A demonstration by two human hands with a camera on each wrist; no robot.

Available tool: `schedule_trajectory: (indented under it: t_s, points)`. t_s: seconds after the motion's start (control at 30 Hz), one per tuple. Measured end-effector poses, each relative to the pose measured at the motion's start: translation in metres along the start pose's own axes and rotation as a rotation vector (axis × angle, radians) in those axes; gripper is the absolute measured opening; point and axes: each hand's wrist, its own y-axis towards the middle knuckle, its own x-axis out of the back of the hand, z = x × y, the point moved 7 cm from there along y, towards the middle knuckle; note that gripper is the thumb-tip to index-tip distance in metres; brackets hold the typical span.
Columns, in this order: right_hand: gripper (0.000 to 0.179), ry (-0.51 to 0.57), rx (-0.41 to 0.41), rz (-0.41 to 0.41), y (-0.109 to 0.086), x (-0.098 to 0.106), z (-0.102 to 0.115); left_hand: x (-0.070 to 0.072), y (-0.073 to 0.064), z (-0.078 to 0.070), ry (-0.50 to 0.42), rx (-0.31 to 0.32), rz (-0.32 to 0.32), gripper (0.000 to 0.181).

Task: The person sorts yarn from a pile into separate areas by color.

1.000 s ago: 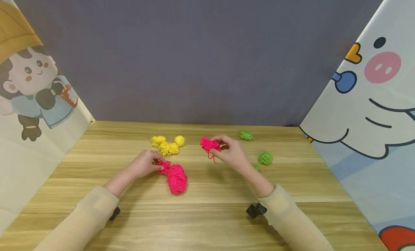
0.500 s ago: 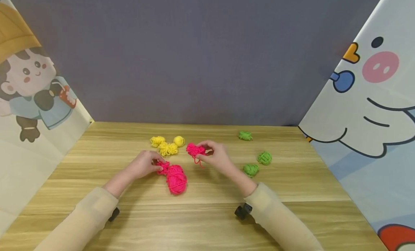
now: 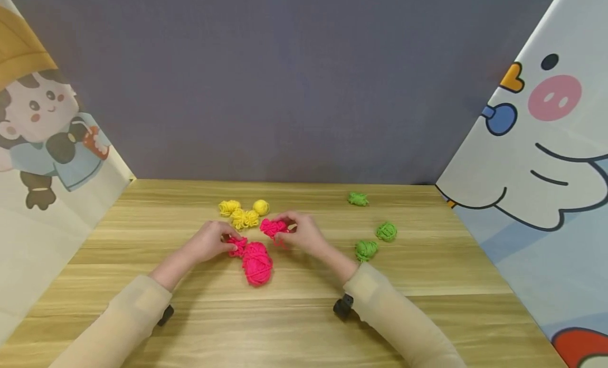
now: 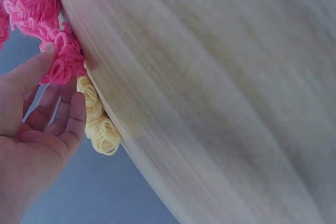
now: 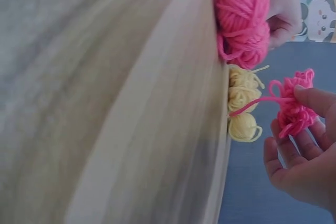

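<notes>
My left hand (image 3: 210, 242) pinches a small pink yarn bundle (image 4: 65, 59) on the table, which touches the larger pink yarn ball (image 3: 257, 264). Held between thumb and fingers of my right hand (image 3: 304, 234) is another pink yarn bundle (image 5: 296, 103), raised above the table with a loose strand hanging from it. It is to the right of the left hand and above the big ball in the head view. Just behind the hands lie several yellow yarn bundles, one of them a round yellow ball (image 3: 260, 207) and another a looped yellow bundle (image 3: 244, 218).
To the right lie three green yarn balls: a near one (image 3: 366, 250), a round one (image 3: 387, 231) and a far one (image 3: 358, 199). A grey panel (image 3: 285, 93) rises behind the wooden table (image 3: 266, 331), with cartoon-printed panels on both sides.
My right hand has moved left and lower with its pink yarn bundle, coming close to the left hand. The near green ball is now uncovered. My left hand stays in place.
</notes>
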Motion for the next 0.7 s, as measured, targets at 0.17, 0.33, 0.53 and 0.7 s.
schedule_trajectory:
  t_s: [0.17,0.33,0.53,0.7]
  points:
    - [0.031,-0.028,-0.02,0.03,0.004,-0.009,-0.005,0.001,0.0,-0.002,-0.005,-0.016,0.001,0.015]
    - [0.031,-0.056,-0.057,0.064,0.008,-0.018,-0.013,0.001,0.0,-0.001,0.001,-0.005,0.002,0.015]
    - [0.032,-0.054,-0.086,0.121,0.012,-0.027,-0.017,-0.001,0.001,0.001,-0.001,0.021,0.009,0.015]
    - [0.03,-0.108,-0.077,0.158,0.016,-0.032,-0.016,-0.002,0.001,0.002,-0.001,0.029,0.018,0.016]
